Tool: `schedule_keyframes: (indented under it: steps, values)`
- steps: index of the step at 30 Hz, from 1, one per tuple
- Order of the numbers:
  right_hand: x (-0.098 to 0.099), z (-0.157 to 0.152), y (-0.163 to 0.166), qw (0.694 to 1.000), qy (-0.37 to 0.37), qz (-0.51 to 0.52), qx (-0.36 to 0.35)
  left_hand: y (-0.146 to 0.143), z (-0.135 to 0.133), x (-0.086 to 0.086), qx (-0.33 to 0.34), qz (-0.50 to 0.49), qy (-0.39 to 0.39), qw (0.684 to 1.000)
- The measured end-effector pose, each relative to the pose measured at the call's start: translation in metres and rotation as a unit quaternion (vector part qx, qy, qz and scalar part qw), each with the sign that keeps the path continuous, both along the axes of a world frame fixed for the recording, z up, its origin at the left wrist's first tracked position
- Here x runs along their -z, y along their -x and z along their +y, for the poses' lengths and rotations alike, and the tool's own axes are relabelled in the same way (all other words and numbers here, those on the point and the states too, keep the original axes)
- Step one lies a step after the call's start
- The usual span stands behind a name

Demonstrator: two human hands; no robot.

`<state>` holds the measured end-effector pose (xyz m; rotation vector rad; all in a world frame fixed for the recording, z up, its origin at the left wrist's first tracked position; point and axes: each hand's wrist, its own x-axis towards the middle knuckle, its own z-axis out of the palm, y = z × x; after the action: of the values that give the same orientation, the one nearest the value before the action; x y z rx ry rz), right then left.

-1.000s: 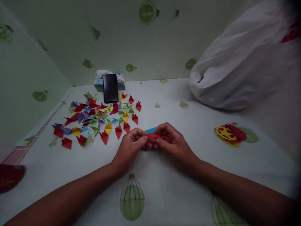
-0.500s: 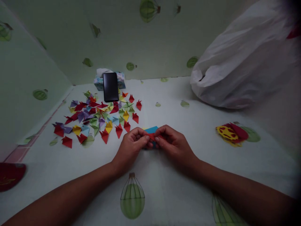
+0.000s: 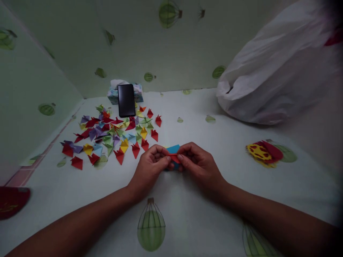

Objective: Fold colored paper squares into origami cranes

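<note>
My left hand (image 3: 150,167) and my right hand (image 3: 197,164) meet at the middle of the pale cloth, fingers pinched together on a small red folded paper (image 3: 174,157). Under the hands lies a small stack of paper with a blue sheet (image 3: 173,149) on top, mostly hidden by the fingers. To the left of my left hand spreads a heap of several folded paper pieces (image 3: 112,134) in red, yellow, purple, green and blue.
A black phone (image 3: 126,100) leans on a tissue box (image 3: 136,92) behind the heap. A big white plastic bag (image 3: 278,71) fills the back right. A red and yellow item (image 3: 264,151) lies at right, a dark red object (image 3: 12,201) at the left edge.
The fingers have closed in on the red paper, so less of it shows between the hands. The hands stay in the same spot.
</note>
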<state>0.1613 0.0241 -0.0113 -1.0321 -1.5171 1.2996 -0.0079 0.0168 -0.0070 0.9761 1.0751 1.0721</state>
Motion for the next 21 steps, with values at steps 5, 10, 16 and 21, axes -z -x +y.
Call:
schedule_keyframes:
  steps: [5, 10, 16, 21]
  values:
    - [0.0019, -0.0006, -0.0001, 1.000, -0.004, 0.008, -0.003, -0.0005, -0.0002, -0.0024, -0.011, -0.012, -0.007, 1.000]
    - [0.0024, -0.0004, 0.0004, 1.000, -0.005, 0.014, -0.003, 0.0000, -0.0001, -0.0035, -0.014, 0.000, -0.016, 1.000]
    - [0.0018, 0.0003, 0.0005, 0.999, 0.005, 0.034, -0.007, 0.0003, -0.0002, -0.0050, -0.020, 0.010, -0.024, 0.999]
    - [0.0029, 0.0006, 0.0009, 0.999, 0.004, 0.041, -0.008, 0.0000, -0.0008, -0.0063, -0.026, 0.023, -0.024, 0.999]
